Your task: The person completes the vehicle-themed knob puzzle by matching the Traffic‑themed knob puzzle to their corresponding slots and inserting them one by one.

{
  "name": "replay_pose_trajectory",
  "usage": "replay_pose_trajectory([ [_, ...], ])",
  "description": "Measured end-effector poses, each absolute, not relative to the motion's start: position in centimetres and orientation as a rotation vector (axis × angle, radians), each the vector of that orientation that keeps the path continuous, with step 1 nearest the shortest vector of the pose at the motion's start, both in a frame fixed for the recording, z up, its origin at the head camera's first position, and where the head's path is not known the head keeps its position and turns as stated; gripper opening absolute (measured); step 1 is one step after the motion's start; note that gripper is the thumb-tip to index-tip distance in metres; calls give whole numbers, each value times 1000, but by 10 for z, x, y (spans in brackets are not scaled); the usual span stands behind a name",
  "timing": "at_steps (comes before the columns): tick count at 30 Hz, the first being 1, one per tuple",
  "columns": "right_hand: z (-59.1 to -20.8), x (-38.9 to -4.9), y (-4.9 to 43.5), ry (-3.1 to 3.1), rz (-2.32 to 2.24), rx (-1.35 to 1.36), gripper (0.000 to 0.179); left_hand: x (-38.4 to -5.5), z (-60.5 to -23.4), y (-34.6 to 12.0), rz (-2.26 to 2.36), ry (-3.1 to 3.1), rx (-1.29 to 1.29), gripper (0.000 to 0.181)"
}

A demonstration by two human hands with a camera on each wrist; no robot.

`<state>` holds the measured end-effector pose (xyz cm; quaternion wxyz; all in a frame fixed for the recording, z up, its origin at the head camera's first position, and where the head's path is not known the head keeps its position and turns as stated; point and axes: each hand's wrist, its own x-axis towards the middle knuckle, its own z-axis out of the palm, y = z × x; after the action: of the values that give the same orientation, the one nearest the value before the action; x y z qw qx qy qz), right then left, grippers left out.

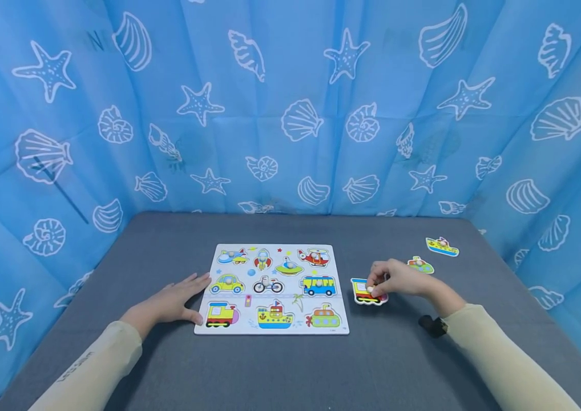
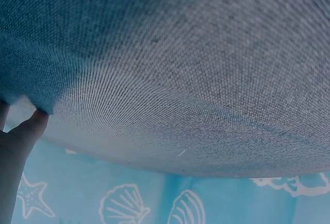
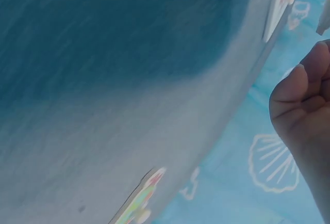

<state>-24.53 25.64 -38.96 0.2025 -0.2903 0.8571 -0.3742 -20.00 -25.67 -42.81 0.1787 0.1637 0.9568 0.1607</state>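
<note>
A: Right hand (image 1: pixel 398 279)?
B: Right of centre in the head view. Its fingers (image 1: pixel 375 283) were curled, pinching the small white knob on a red and yellow train-shaped wooden puzzle piece (image 1: pixel 367 291). The piece lay flat on the grey fabric-covered desk (image 1: pixel 290 365), just right of the white rectangular wooden puzzle board printed with vehicles (image 1: pixel 273 289), not touching it.

A: Left hand (image 1: pixel 172 302)?
B: Lower left of centre. Palm down on the desk, fingers (image 1: pixel 195 281) straight and slightly spread, tips touching the board's left edge. It held nothing.

A: Loose pieces?
B: Two more, further right. A small green and red boat-like piece (image 1: pixel 420 265) sat just beyond the right hand. A blue and yellow ship-shaped piece (image 1: pixel 442 246) was above it, toward the desk's far right corner, well apart from the board.

A: Wrist views?
B: Left wrist: mostly grey cloth, one fingertip at the left edge. Right wrist: blurred, curled fingers at the right edge; could not tell the grip from there.

A: Background?
B: Blue curtain with white shells and starfish (image 1: pixel 290 103) on all sides. Small black object (image 1: pixel 433 325) under the right wrist.
</note>
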Motion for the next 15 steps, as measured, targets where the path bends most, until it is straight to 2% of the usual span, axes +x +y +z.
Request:
replay_pose_trajectory([
  [15, -386, -251, 213, 2384, -1020, -819, 5, -200, -427, -256, 430, 2706, 466, 108],
])
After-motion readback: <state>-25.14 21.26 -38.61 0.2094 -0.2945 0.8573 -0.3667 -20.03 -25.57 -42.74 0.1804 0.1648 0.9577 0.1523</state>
